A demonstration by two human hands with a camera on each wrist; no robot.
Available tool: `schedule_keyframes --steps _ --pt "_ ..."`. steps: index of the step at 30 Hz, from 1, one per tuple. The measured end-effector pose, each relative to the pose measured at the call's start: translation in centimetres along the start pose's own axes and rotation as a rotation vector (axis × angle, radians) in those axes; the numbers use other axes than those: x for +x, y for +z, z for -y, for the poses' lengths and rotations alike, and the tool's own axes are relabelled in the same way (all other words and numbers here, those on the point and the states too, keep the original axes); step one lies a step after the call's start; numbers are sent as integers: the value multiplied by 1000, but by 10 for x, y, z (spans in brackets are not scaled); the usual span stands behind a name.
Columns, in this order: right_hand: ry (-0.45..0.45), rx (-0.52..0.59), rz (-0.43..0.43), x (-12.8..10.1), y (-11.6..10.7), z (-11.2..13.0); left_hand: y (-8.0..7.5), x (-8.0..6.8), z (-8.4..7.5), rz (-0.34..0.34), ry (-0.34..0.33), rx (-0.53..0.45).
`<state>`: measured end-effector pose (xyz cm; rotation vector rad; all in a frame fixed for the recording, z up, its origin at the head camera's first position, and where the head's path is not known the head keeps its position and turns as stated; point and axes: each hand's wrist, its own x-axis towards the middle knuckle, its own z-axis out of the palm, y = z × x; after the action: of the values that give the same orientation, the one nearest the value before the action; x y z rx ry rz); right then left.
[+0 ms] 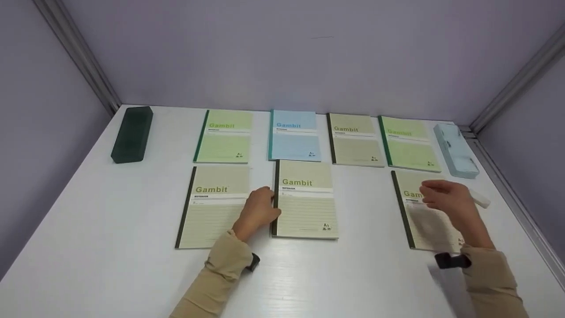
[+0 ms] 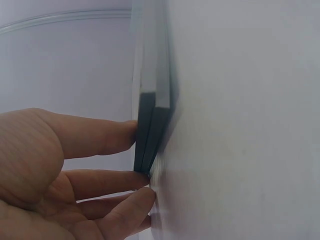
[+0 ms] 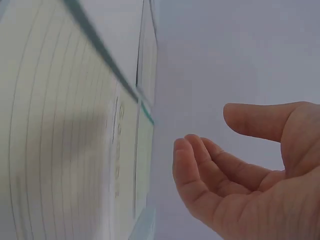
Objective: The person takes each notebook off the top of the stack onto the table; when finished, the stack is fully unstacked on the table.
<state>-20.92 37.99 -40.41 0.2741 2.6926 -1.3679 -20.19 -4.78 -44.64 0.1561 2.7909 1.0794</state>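
My left hand [image 1: 257, 210] is at the dark spine of a beige lined notebook [image 1: 306, 214] in the middle of the front row. In the left wrist view, two notebooks [image 2: 155, 80] lie one on the other there, their edges slightly offset. The thumb and fingertips touch the spine side, and the fingers are not wrapped round the stack. Over another beige notebook [image 1: 430, 225] at the front right hovers my right hand [image 1: 452, 205], its fingers loosely bent, with nothing held. Its shadow falls on that cover. A third beige notebook [image 1: 216, 216] lies left of my left hand, partly behind my wrist.
Along the back lie a green notebook [image 1: 227, 148], a blue notebook [image 1: 293, 145], a beige notebook [image 1: 356, 145] and another green notebook [image 1: 410, 150]. A dark green case [image 1: 132, 134] is far left. A pale blue case [image 1: 457, 152] and a small white block [image 1: 481, 199] are right.
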Motion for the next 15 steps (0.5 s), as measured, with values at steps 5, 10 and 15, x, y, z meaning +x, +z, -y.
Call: schedule_keyframes --steps 5,10,15 --pt "-22 98 159 -2 56 33 0 0 1 -6 18 8" --pt "17 101 270 0 105 50 0 0 1 1 1 -10" --pt "62 150 318 3 136 57 0 0 2 -8 6 -27"
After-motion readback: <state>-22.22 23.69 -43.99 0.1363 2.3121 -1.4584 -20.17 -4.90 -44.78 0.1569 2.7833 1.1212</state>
